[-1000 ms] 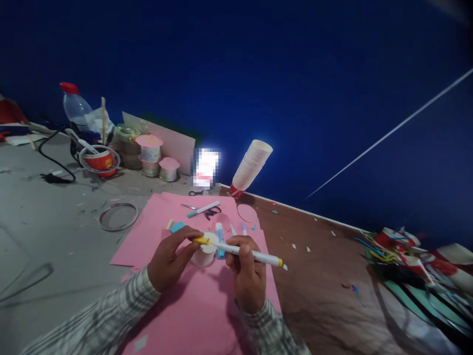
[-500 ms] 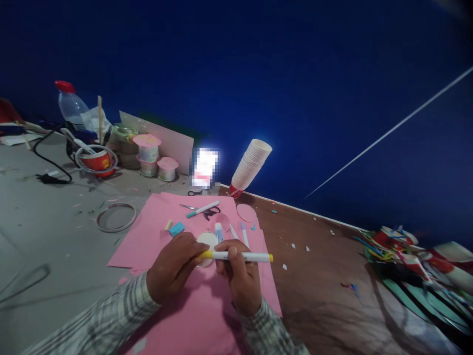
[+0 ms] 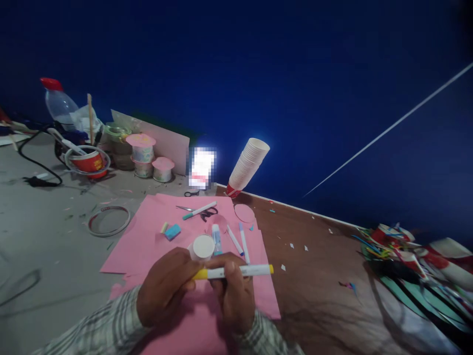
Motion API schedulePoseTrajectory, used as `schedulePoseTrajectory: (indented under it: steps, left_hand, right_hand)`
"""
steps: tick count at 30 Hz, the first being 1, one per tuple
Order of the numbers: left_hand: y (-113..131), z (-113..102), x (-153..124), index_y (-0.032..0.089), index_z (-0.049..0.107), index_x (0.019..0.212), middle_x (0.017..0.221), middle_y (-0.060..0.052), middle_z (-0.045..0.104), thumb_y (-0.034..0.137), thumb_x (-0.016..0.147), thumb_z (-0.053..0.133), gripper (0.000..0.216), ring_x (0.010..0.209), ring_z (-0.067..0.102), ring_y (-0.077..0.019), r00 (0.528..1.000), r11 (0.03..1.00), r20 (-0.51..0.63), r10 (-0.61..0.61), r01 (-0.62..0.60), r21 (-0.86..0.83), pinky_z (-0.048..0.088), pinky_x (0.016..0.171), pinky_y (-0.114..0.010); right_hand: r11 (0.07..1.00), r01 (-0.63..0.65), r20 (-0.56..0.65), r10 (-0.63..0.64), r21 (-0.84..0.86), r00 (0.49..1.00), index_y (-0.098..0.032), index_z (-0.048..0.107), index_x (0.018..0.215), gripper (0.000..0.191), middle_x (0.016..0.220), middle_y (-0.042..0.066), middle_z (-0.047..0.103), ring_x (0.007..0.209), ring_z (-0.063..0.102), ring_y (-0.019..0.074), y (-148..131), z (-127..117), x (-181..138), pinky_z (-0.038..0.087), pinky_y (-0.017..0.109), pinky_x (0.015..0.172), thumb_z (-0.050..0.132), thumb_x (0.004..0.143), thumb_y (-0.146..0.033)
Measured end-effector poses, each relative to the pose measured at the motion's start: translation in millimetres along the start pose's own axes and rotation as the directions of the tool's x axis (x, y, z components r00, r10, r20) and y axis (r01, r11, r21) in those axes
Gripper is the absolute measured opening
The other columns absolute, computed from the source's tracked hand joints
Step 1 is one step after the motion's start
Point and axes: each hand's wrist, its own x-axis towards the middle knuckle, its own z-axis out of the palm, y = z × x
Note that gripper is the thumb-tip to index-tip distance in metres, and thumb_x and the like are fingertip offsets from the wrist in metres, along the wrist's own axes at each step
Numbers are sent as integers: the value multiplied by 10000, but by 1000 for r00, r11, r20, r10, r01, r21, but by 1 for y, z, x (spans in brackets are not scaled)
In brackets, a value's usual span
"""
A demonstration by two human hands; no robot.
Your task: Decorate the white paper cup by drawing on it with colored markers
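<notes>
"Gripping what?"
"One white plastic marker (image 3: pixel 258 270), over pink paper (image 3: pixel 144 231): left hand (image 3: pixel 166 281) pinched on its yellow cap (image 3: pixel 200 274), right hand (image 3: pixel 236 296) closed round its barrel."
"Other markers (image 3: pixel 244 244)?"
"Three, white-barrelled, beyond the hands."

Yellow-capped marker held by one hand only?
No: the left hand grips the yellow cap, the right hand the white barrel of the marker.

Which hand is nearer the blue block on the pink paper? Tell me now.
Left. The left hand, holding one end of the marker, is on the near side of the blue block; the right hand, also on the marker, is farther off to the right.
</notes>
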Motion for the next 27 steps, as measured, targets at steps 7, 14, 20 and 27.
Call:
schedulePoseTrajectory:
  steps: [7, 14, 20, 27]
  left_hand:
    - [-34, -3, 3, 213, 606, 833, 690, -34, 598, 316, 811, 446, 191, 631, 562, -194, 899, 937, -299, -320, 347, 41, 469, 599, -352]
    - [-43, 4, 1, 210, 607, 788, 711, -43, 634, 297, 799, 438, 190, 698, 580, -202, 904, 925, -269, -332, 368, 93, 475, 671, -360]
    - [-42, 5, 0, 227, 613, 779, 720, -41, 658, 291, 795, 439, 186, 783, 595, -224, 916, 926, -258, -307, 350, 138, 477, 737, -391]
    - [-44, 4, 0, 226, 613, 810, 736, -46, 655, 276, 787, 446, 176, 806, 594, -234, 918, 930, -247, -310, 346, 121, 474, 740, -394]
  right_hand:
    - [790, 163, -4, -205, -590, 979, -236, 658, 1005, 239, 694, 17, 626, 608, 584, 217, -29, -55, 38, 496, 307, 572, 551, 799, -295]
    - [160, 464, 476, 48, -871, 878, -212, 575, 1117, 365, 864, 82, 685, 759, 599, 287, 7, -93, 37, 468, 370, 663, 572, 760, -134]
    - [3, 395, 392, 125, -919, 911, -229, 527, 1179, 410, 823, 77, 664, 742, 555, 284, 20, -95, 39, 379, 342, 639, 517, 789, -103]
    - [-131, 241, 217, 174, -962, 961, -201, 574, 1082, 331, 954, 114, 650, 888, 544, 316, 18, -99, 61, 374, 359, 748, 588, 752, -215]
